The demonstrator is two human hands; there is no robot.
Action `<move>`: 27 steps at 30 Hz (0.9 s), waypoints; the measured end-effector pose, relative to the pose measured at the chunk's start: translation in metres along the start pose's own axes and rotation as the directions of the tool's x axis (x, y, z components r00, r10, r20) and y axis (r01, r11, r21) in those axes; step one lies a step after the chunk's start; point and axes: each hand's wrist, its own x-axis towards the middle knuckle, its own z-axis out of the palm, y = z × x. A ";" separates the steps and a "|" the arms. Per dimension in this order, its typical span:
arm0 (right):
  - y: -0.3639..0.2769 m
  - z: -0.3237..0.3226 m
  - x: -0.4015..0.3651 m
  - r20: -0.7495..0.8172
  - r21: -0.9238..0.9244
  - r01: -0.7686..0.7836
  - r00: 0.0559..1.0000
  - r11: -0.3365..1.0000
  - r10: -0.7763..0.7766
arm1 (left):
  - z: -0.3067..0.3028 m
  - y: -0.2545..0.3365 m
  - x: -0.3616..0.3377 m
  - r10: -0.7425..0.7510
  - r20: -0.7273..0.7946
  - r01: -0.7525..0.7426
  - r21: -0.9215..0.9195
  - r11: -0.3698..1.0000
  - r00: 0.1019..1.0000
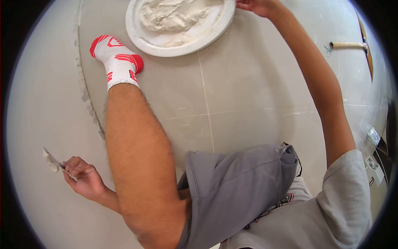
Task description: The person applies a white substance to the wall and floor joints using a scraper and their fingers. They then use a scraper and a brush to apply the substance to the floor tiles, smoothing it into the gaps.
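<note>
Low at the left, my left hand (86, 178) is closed around a thin putty knife (53, 161), its blade seen nearly edge-on with a blob of white paste on it. At the top, my right hand (259, 6) is at the right rim of a round white basin (182, 50). Its fingers look curled on that rim, though the frame's top edge cuts off part of the hand. Thick off-white putty (172, 18) lies heaped and smeared inside the basin.
My bent leg (141, 153) in a white and red sock (118, 58) stands between the left hand and the basin. A rough grey seam (85, 93) runs along the tiled floor (240, 99). A pale stick-like handle (346, 45) shows at the far right.
</note>
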 end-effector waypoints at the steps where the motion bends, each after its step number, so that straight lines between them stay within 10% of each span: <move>1: -0.008 -0.006 0.002 -0.062 -0.022 -0.003 0.998 1.000 0.001 | 0.004 -0.001 0.000 -0.003 0.018 0.003 0.004 1.000 1.000; 11: -0.022 -0.158 -0.016 -0.425 -0.180 -0.013 0.903 0.984 -0.066 | 0.005 -0.003 -0.003 -0.012 0.046 0.011 0.011 1.000 0.999; 14: -0.004 -0.261 0.005 -0.282 -0.100 -0.046 0.959 0.994 0.016 | 0.005 -0.007 -0.003 -0.005 0.040 0.003 0.038 0.999 0.999; 27: 0.003 -0.228 -0.043 -0.421 -0.458 0.027 0.874 0.888 -0.244 | 0.014 -0.015 -0.002 -0.002 0.095 -0.001 0.029 1.000 0.996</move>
